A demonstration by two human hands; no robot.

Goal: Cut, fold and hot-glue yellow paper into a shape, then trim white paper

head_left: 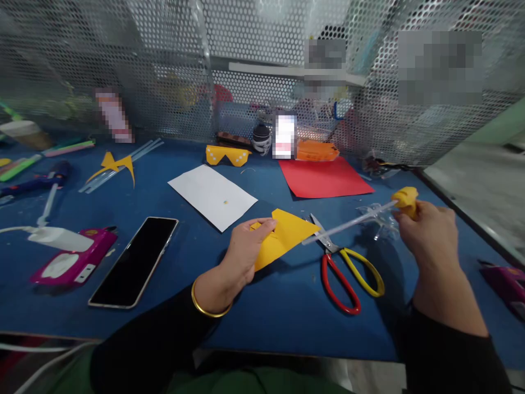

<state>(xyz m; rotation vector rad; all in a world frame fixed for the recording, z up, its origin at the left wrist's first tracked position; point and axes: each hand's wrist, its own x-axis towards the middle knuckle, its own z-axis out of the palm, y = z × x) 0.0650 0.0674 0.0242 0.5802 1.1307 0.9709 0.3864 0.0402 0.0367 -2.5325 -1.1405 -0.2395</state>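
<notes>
While the left fingers point(268, 224) pinch one side, yellow paper point(287, 234) extends rightward.

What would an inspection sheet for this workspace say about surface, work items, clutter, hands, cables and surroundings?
Surface: flat blue tabletop, cluttered.
Work items: pointed yellow paper piece; clear plastic rod with bunched yellow piece at one end; metal scissors, red and yellow handles spread apart.
Clutter: black-screened rectangular phone, white paper sheet, red paper sheet.
Hands: left hand pinches the paper piece; right hand grips the bunched piece.
Cables: white cable meeting white plastic block; another white cable below table edge.
Surroundings: grey perforated metal panel behind.
</notes>
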